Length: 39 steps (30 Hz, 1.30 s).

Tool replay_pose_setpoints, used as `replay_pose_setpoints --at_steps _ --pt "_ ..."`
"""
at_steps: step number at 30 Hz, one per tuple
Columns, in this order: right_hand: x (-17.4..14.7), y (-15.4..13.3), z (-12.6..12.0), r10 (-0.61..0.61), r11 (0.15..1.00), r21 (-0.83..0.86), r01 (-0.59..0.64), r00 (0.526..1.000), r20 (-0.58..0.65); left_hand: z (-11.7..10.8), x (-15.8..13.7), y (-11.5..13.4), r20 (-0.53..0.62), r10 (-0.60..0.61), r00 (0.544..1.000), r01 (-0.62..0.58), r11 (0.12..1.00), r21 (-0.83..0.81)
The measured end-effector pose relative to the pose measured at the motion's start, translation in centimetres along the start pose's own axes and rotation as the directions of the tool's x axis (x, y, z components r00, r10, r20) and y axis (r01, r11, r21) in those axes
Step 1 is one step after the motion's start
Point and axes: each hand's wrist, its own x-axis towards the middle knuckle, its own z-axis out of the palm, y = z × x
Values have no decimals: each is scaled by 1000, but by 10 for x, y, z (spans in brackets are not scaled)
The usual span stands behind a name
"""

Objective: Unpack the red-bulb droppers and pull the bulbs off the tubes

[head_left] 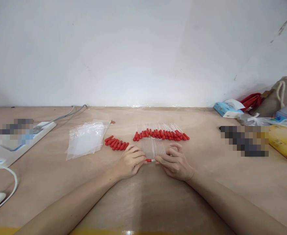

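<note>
At the middle of the table (155,202), in the head view, grips a red bulb (148,160) with the left hand (133,159) and a clear tube (153,160) with the right hand (176,162), end to end. Directly beyond, shows parallel clear tubes (154,148), then red-bulbed tubes (161,134); leftward, loose red bulbs (116,144) beside plastic bags (86,140).

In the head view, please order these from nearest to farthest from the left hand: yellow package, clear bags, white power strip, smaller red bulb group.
From the left hand:
1. Smaller red bulb group, just beyond, left.
2. Clear bags, farther left.
3. White power strip, far left.
4. Yellow package, far right.
</note>
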Motion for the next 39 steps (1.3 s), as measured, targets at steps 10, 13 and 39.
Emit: replay_pose_setpoints --at_steps 10,13,39 --pt "-3 0 0 37 999 11 -38 999 32 1 -2 -1 -15 18 1000 -19 998 -54" --pt "-3 0 -1 19 999 35 -19 1000 1 2 -3 -1 -1 8 1000 -8 998 -64" --pt "9 13 22 404 913 -48 -404 915 -6 -90 -22 -98 93 -823 560 827 562 0"
